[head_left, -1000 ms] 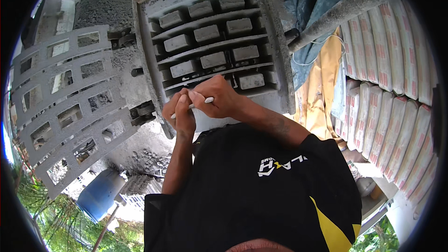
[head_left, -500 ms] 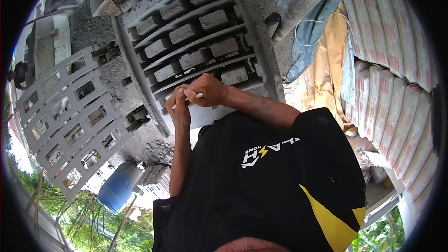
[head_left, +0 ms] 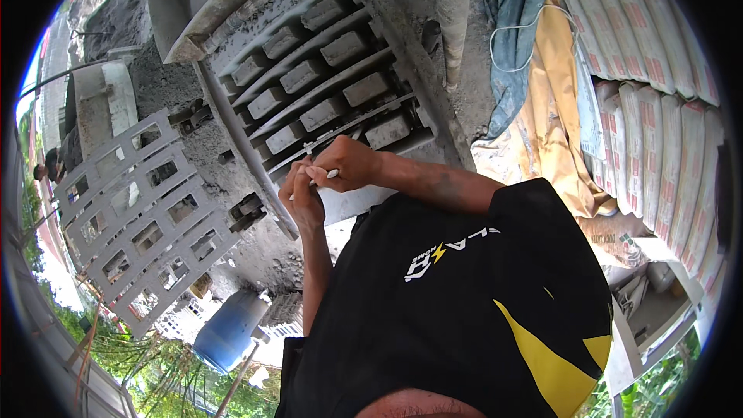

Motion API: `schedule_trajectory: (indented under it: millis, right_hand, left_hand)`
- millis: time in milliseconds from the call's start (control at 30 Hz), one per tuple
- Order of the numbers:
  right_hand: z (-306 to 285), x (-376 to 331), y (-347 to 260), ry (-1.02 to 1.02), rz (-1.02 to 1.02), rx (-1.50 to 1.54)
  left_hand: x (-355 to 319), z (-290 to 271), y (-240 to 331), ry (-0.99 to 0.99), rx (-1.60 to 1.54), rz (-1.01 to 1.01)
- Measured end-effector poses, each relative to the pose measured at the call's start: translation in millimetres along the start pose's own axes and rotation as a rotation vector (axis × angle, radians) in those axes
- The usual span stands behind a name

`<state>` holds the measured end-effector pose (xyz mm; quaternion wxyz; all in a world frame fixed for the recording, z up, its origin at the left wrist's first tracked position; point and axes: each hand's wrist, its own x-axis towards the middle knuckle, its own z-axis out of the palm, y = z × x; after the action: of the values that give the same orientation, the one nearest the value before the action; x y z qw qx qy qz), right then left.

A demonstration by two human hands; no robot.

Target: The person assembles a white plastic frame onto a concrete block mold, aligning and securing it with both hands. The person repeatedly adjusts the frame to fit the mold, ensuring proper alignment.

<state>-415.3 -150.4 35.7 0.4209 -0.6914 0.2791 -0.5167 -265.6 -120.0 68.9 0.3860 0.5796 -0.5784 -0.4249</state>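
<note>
Both my hands meet over the near edge of a grey, dust-caked block mould [head_left: 255, 178] with rows of rectangular cores [head_left: 319, 114]. A thin whitish rod [head_left: 325, 176] runs slantwise through them, its right end sticking out beneath my right hand. My left hand [head_left: 304, 192] is closed around the rod, fingers curled. Beside it, touching, my right hand [head_left: 350, 162] is closed with its fingertips pressed against the left fingers at the rod. The exact grip of the right fingertips is partly hidden.
A grey plate with rectangular openings [head_left: 176, 178] stands at the left of the mould. Beyond the mould's right side are a dusty pipe [head_left: 455, 23], blue and tan tarps [head_left: 534, 108] and stacked sacks [head_left: 658, 155]. A blue drum [head_left: 228, 333] sits lower left. Someone appears at the far left.
The view has turned slightly, so the plate and drum sit farther right in it. My hands stay together on the rod, with little change in their grip.
</note>
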Motion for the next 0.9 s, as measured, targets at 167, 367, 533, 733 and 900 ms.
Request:
schedule_trajectory:
  millis: [167, 367, 533, 733, 900]
  right_hand:
    - [-10.4, -2.0, 5.2, 0.024, -0.009, 0.056]
    - [-24.5, -0.9, 31.1, 0.19, -0.024, 0.112]
    - [-24.4, -9.2, 17.6, 0.046, 0.013, 0.083]
    - [-49.8, 2.1, 8.7, 0.108, 0.125, 0.12]
    - [-55.2, -12.9, 31.6, 0.121, 0.049, 0.05]
  left_hand:
    - [2.6, 22.4, 6.3, 0.11, 0.029, 0.122]
    - [20.1, 44.2, -7.8, 0.028, 0.505, 0.423]
    - [4.6, 50.6, 16.1, 0.185, -0.028, 0.056]
    - [19.1, 59.7, 33.5, 0.148, -0.298, -0.161]
    - [28.7, 74.5, 6.6, 0.119, -0.042, -0.048]
